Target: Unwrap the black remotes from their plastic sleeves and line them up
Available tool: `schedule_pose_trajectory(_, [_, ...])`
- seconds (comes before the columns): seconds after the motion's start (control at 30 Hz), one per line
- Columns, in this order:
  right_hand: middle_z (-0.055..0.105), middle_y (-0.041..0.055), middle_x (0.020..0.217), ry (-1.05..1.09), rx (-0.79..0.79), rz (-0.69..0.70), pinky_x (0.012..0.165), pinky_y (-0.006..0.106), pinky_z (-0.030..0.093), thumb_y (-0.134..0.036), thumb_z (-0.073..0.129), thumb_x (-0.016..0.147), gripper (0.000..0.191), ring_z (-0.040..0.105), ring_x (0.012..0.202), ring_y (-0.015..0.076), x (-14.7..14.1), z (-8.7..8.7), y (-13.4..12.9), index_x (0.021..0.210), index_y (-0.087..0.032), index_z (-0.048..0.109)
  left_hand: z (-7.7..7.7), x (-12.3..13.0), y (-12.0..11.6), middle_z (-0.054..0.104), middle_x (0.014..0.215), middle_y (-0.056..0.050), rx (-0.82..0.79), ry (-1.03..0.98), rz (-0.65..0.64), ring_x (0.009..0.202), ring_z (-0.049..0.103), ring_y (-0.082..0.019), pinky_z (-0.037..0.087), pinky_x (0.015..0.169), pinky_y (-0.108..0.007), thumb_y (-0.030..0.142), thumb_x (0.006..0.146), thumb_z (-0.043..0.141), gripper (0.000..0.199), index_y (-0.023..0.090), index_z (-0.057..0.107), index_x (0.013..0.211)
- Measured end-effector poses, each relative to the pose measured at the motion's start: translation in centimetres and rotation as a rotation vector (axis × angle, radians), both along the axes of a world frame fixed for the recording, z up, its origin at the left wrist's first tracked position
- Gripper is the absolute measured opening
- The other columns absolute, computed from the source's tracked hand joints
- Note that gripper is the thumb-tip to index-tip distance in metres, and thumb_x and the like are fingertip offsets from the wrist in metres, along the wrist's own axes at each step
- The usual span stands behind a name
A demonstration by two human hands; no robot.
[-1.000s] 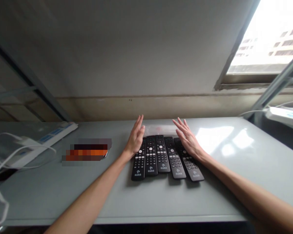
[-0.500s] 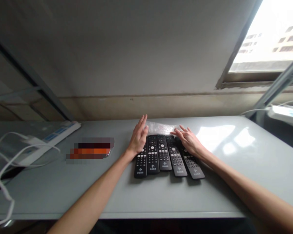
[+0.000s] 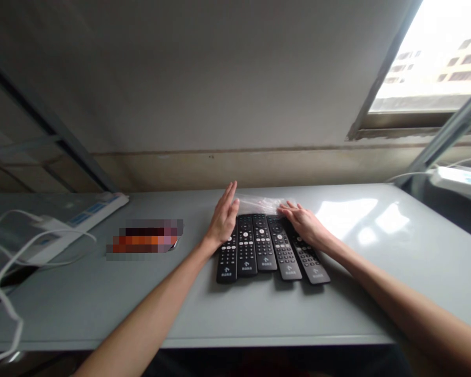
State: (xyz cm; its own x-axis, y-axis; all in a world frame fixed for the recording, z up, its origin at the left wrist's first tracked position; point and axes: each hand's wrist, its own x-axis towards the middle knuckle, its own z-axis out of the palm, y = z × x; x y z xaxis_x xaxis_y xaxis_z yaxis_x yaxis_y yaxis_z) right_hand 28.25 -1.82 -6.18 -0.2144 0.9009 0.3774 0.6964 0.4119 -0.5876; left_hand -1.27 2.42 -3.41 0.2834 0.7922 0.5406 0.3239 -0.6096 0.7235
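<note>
Several black remote controls (image 3: 266, 251) lie side by side on the grey table, button faces up, with their near ends fanned slightly apart. A crumpled clear plastic bag (image 3: 257, 204) lies just beyond their far ends. My left hand (image 3: 223, 217) stands on edge over the far part of the leftmost remote control (image 3: 227, 264), its fingers stretched out. Flat over the far end of the rightmost remote control (image 3: 316, 269) lies my right hand (image 3: 301, 222), its fingertips on the bag's right end. Both hands cover parts of these outer remote controls.
A blurred-out orange and dark object (image 3: 143, 241) lies on the table (image 3: 196, 324) to the left. Behind it are a white power strip (image 3: 94, 209) and a looping white cable (image 3: 3, 298). Another white strip (image 3: 459, 180) sits at the right by a metal post.
My right hand's raised, spread fingers have come down flat onto the plastic bag. My left hand stays almost where it was, and the remote controls keep their arrangement.
</note>
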Motion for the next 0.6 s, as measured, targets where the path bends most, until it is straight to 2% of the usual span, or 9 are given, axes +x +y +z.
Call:
schedule_pose_trajectory(0.17, [0.067, 0.0072, 0.147, 0.004, -0.048, -0.057, 0.134, 0.063, 0.028, -0.067, 0.031, 0.110, 0.067, 0.046, 0.155, 0.0345, -0.3, 1.8, -0.7, 0.136, -0.026, 0.077, 0.1, 0.0, -0.2, 0.027, 0.179, -0.004, -0.006, 0.035, -0.010, 0.167, 0.023, -0.024, 0.014, 0.139, -0.048, 0.059, 0.112, 0.037, 0.066, 0.031, 0.031, 0.171])
schedule_pose_trajectory(0.33, [0.072, 0.0071, 0.139, 0.089, 0.041, -0.128, 0.133, 0.063, 0.031, -0.062, 0.032, 0.111, 0.063, 0.049, 0.154, 0.0327, -1.0, 3.0, -1.3, 0.134, -0.026, 0.079, 0.0, 0.0, -0.4, 0.020, 0.181, -0.008, -0.006, 0.038, 0.013, 0.168, 0.019, -0.027, 0.011, 0.138, -0.054, 0.058, 0.112, 0.039, 0.072, 0.031, 0.016, 0.174])
schedule_pose_trajectory(0.6, [0.082, 0.0099, 0.122, 0.214, 0.203, -0.236, 0.120, 0.065, 0.044, -0.060, 0.037, 0.110, 0.060, 0.064, 0.141, 0.0359, -1.7, 4.6, -2.3, 0.119, -0.024, 0.085, -0.2, 0.2, -0.3, 0.035, 0.175, -0.017, 0.043, 0.080, 0.051, 0.163, 0.033, -0.030, 0.018, 0.134, -0.060, 0.056, 0.110, 0.047, 0.077, 0.029, 0.012, 0.173])
